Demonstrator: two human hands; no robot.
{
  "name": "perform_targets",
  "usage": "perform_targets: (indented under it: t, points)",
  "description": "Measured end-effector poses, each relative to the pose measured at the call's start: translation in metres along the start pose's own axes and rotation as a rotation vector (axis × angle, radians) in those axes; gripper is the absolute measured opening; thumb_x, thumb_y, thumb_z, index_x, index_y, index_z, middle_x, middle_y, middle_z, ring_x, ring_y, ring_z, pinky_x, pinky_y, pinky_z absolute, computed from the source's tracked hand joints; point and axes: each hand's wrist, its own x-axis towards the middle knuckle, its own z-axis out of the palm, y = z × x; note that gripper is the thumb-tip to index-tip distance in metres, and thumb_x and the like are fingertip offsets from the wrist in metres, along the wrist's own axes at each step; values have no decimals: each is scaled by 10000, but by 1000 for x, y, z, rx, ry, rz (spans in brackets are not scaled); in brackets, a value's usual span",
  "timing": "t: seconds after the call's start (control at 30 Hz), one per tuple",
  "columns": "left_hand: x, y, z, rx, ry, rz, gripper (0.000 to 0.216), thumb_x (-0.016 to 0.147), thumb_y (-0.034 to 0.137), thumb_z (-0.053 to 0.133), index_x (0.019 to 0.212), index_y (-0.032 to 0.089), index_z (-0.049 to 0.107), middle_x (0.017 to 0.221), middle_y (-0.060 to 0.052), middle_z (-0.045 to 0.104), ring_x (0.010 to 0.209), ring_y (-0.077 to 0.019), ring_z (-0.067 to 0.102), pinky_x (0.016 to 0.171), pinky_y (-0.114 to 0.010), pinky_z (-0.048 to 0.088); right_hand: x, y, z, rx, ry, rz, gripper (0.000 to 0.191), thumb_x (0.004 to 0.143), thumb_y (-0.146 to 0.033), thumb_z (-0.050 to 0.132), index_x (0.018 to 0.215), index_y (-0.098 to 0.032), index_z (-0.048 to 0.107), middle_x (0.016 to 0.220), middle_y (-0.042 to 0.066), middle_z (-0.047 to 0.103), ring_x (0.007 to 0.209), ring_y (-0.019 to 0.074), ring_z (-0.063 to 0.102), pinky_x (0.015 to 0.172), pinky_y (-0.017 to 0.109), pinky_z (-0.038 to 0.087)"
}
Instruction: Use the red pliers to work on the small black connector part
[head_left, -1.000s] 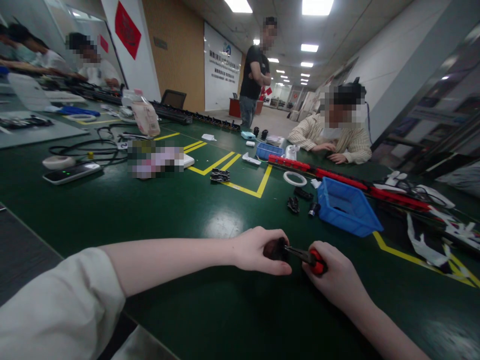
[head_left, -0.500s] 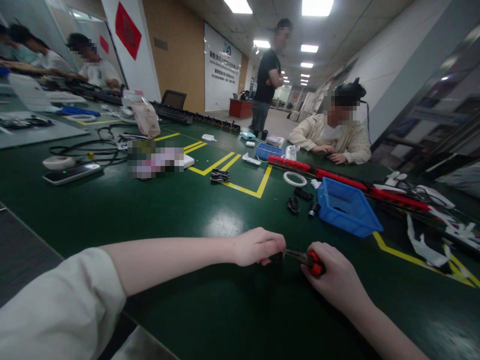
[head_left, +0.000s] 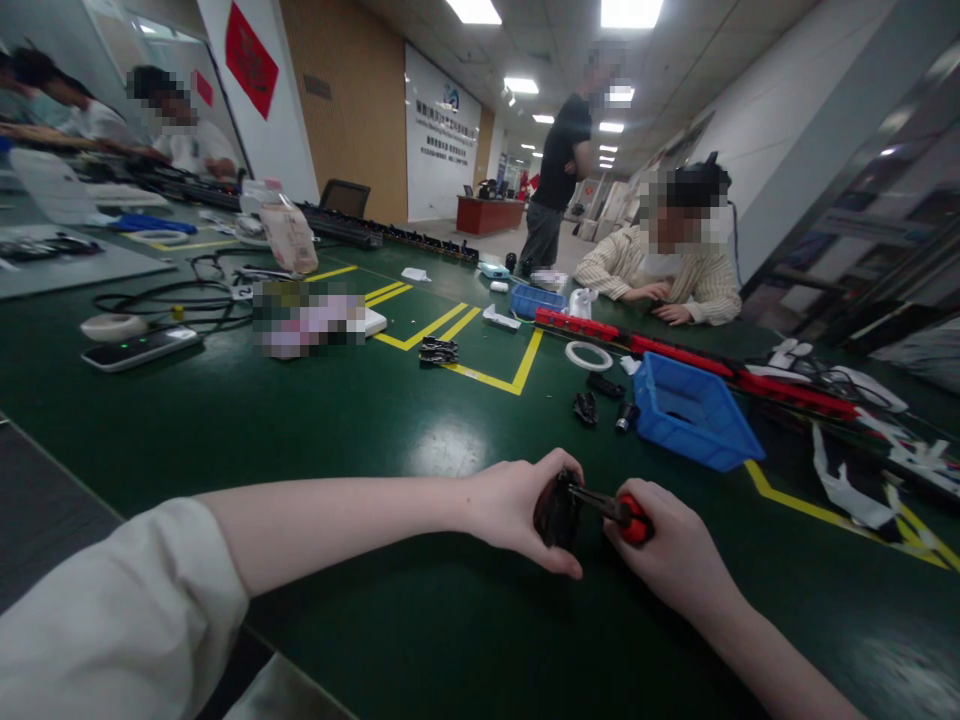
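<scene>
My left hand (head_left: 517,508) is curved around a small black plastic part (head_left: 557,512), its thumb and fingers spread to either side of it. In my right hand (head_left: 679,535) is a pair of pliers (head_left: 611,508) with red handles, held just above the green table (head_left: 360,430). The jaws of the pliers point left and meet the upper edge of the black part. Whether they are clamped on it I cannot tell. Beyond my hands lie more black pieces (head_left: 585,408) and a small dark cylinder (head_left: 627,416).
A blue bin (head_left: 697,425) stands right of the black pieces. Behind it run a red rail (head_left: 675,362) and a white tape ring (head_left: 589,356). Cables (head_left: 165,300) and a flat device (head_left: 142,350) lie at left. A person in a striped shirt (head_left: 622,265) sits opposite.
My left hand has turned and widened its fingers, so the black part shows more and stands more upright. The pliers stay at it. A standing person in the background has shifted right.
</scene>
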Motion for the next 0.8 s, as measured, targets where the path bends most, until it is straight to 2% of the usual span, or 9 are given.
perform_targets:
  t: [0.27, 0.53, 0.67, 0.8]
  points:
    - [-1, 0, -1, -53, -28, -24, 687, 593, 404, 814, 1111, 199, 411, 716, 49, 555, 604, -117, 545, 495, -191, 370, 0, 0, 1, -27, 11, -13, 78, 699, -262, 532, 679, -236, 462, 666, 15, 549, 602, 173, 509, 553, 303, 400]
    - [-2, -6, -1, -165, -43, 2, 541, 645, 498, 747, 997, 168, 502, 742, 19, 572, 604, -104, 528, 500, -195, 380, 0, 0, 0, -35, 20, -37, 83, 691, -246, 537, 681, -239, 455, 670, 13, 554, 600, 170, 510, 555, 301, 400]
    - [-2, -5, -3, -128, -57, 0, 535, 647, 528, 734, 976, 180, 495, 743, 18, 573, 600, -106, 528, 486, -192, 374, -1, 2, 1, -43, 6, -39, 84, 704, -241, 543, 699, -238, 459, 685, 19, 553, 616, 181, 519, 559, 316, 407]
    - [-4, 1, -2, -13, -35, 9, 552, 688, 524, 707, 1044, 196, 441, 695, 36, 552, 570, -109, 524, 461, -187, 356, -1, 3, 1, -38, -25, -37, 84, 750, -237, 530, 723, -242, 451, 710, 28, 561, 634, 185, 525, 572, 327, 417]
